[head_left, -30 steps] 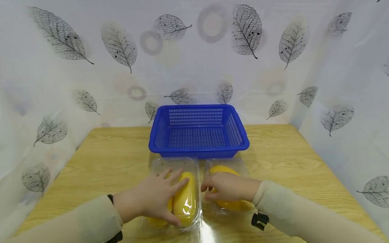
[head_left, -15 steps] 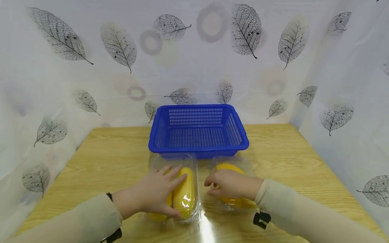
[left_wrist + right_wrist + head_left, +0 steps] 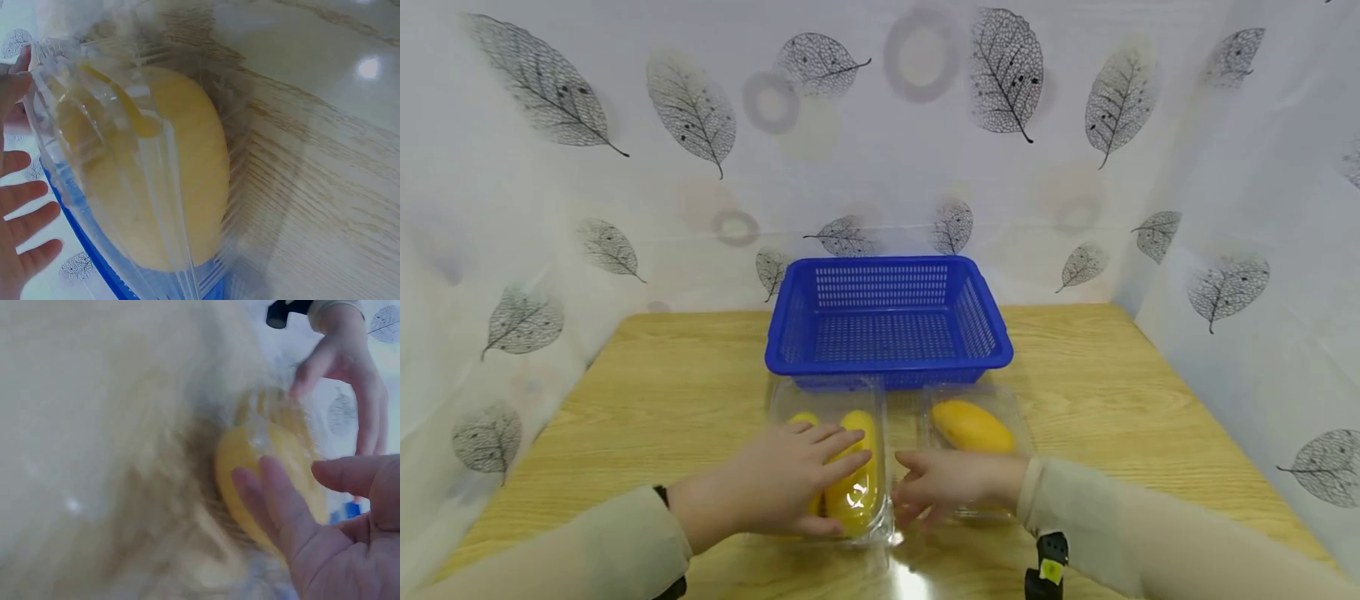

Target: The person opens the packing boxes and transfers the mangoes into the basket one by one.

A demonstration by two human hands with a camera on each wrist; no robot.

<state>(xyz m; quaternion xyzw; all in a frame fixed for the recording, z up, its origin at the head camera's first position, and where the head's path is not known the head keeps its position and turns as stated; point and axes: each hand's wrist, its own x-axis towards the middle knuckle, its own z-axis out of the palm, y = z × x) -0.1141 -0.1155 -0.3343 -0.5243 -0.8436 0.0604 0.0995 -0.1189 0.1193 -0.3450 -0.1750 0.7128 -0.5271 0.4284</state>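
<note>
A clear plastic clamshell box stands in front of the basket, with two yellow mangoes side by side inside it. My left hand rests on its lid, fingers spread; the left wrist view shows a mango close up through the ribbed plastic. My right hand, fingers loose and holding nothing, is at the right edge of that box. It overlaps the lower part of a second clear box, which has an orange-yellow mango in it. The right wrist view is blurred.
Directly behind the boxes stands a blue perforated plastic basket, with nothing in it. The wooden table ends at a white leaf-print cloth at the back and sides.
My left hand and the left box have shifted slightly forward. My right hand has moved down and left to that box's edge, its fingers loosening and uncovering more of the right mango.
</note>
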